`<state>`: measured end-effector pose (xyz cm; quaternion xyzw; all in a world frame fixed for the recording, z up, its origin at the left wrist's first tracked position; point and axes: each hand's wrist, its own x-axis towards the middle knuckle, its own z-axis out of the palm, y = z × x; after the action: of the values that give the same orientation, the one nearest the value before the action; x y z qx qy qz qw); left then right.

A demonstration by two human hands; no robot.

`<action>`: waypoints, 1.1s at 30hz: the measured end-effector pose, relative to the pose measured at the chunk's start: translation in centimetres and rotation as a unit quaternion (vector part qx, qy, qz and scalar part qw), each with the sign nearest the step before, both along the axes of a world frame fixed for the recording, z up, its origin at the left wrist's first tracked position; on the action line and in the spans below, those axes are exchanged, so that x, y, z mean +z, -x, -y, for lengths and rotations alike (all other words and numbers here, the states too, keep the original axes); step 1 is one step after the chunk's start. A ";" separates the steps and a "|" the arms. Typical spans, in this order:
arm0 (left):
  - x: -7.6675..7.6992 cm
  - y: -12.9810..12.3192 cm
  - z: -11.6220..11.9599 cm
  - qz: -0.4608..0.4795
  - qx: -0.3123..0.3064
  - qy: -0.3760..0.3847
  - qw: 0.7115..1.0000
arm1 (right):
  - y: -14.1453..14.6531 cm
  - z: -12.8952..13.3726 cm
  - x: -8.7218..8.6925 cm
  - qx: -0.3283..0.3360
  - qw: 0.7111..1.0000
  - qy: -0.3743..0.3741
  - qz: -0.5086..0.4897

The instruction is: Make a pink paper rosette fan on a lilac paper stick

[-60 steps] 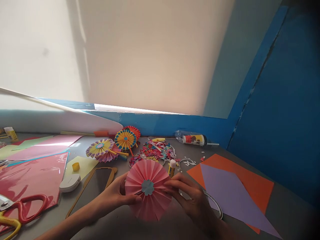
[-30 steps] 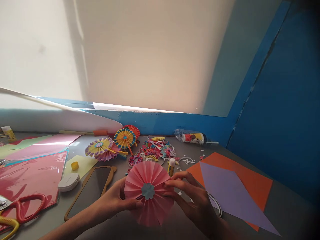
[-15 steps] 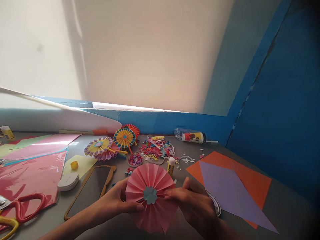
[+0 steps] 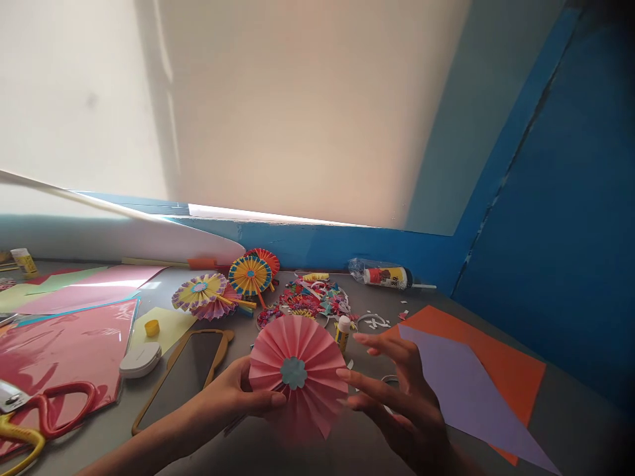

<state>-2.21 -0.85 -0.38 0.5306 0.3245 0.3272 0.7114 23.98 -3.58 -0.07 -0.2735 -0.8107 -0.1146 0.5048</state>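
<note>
A round pleated pink paper fan [image 4: 310, 344] with a blue-green flower-shaped piece [image 4: 294, 373] at its centre is held up over the grey table. My left hand [image 4: 248, 393] grips its left edge, thumb on the front and the other fingers behind. On the right side, my right hand [image 4: 401, 390] has its fingers spread, the fingertips at or very near the fan's edge without gripping it. A glue stick [image 4: 342, 332] with a white cap stands just behind the fan.
Left of the fan lie a phone [image 4: 181, 377], a white case [image 4: 141, 360] and scissors [image 4: 64, 410]. Finished pleated fans [image 4: 251, 274] and paper scraps [image 4: 310, 297] sit behind. Purple paper [image 4: 461, 390] overlaps orange paper [image 4: 530, 370] at right. A bottle [image 4: 384, 276] lies near the wall.
My right hand has let go of the fan's front, and its fingers have spread and moved right. The fan, still in my left hand, sits slightly higher. The view has shifted a little.
</note>
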 end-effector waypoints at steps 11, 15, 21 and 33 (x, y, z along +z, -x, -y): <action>0.0 -0.4 0.7 0.017 -0.028 0.030 0.999 | 1.3 -0.6 -0.1 0.022 0.998 0.065 -0.015; 0.4 -0.6 1.2 -0.016 -0.021 0.015 1.000 | 1.4 -0.3 -0.1 0.004 1.000 0.015 -0.008; 1.0 -0.5 1.5 -0.017 -0.020 0.011 1.000 | 0.8 -0.2 0.7 0.013 1.000 0.016 0.011; 0.2 -0.6 1.0 0.028 -0.001 0.057 0.998 | 0.5 -0.1 0.4 -0.005 1.000 0.010 0.021</action>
<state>-1.60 -1.82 -0.21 0.4803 0.3217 0.3223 0.7496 23.46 -3.52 0.37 -0.2800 -0.8208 -0.1150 0.4844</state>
